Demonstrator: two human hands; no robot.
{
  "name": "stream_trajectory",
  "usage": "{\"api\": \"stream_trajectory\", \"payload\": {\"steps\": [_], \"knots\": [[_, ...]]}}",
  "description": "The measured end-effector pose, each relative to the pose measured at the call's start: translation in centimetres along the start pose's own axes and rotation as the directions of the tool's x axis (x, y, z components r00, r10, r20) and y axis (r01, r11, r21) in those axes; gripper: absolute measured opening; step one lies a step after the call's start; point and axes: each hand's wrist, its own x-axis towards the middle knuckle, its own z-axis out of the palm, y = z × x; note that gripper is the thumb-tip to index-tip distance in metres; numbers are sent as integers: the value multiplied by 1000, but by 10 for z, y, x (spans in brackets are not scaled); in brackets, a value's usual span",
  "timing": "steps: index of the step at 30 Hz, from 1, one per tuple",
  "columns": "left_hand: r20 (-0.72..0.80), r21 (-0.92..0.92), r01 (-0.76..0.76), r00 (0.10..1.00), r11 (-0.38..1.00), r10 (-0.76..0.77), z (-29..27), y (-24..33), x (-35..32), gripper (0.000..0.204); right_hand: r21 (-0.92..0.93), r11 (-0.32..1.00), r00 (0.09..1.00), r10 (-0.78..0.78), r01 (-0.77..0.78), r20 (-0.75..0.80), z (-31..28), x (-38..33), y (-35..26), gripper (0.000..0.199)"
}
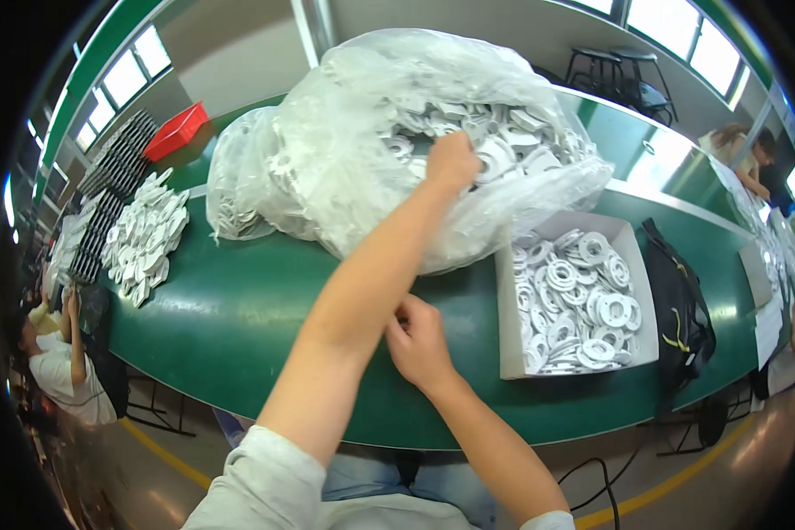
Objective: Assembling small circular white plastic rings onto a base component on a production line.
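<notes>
My left hand [453, 162] reaches into the mouth of a large clear plastic bag [327, 168] full of white plastic parts, some ring-shaped. Its fingers look curled among the parts, and their tips are hidden. A white ring part [495, 159] lies right beside it. Below the bag, over the green table [230, 309], my right hand [420, 343] is closed, thumb against fingers, close to my left forearm. The forearm partly covers it, so whatever it may hold does not show. To its right stands an open white box [509, 344] holding many white rings [581, 300].
A black bag [680, 309] lies right of the box. At the left are a pile of white parts [146, 234], stacked dark trays [115, 155] and a red bin [177, 131]. A smaller plastic bag [238, 172] adjoins the large one. Other people sit at both sides.
</notes>
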Motion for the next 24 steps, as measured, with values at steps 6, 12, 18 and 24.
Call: {"api": "stream_trajectory", "payload": {"steps": [6, 12, 18, 24], "knots": [[-209, -233, -342, 932, 910, 297, -99, 13, -24, 21, -31, 998, 995, -59, 57, -84, -10, 1, 4, 23], [476, -163, -136, 857, 977, 199, -224, 47, -100, 17, 352, 933, 991, -26, 70, -129, -11, 7, -6, 76], [330, 61, -585, 776, 809, 537, -164, 73, -144, 16, 522, 839, 988, 117, -153, 102, -15, 8, 0, 21], [601, 13, -566, 664, 824, 446, -70, 161, -138, 12, 452, 874, 980, 121, -181, 158, 1, 9, 31, 30]]}}
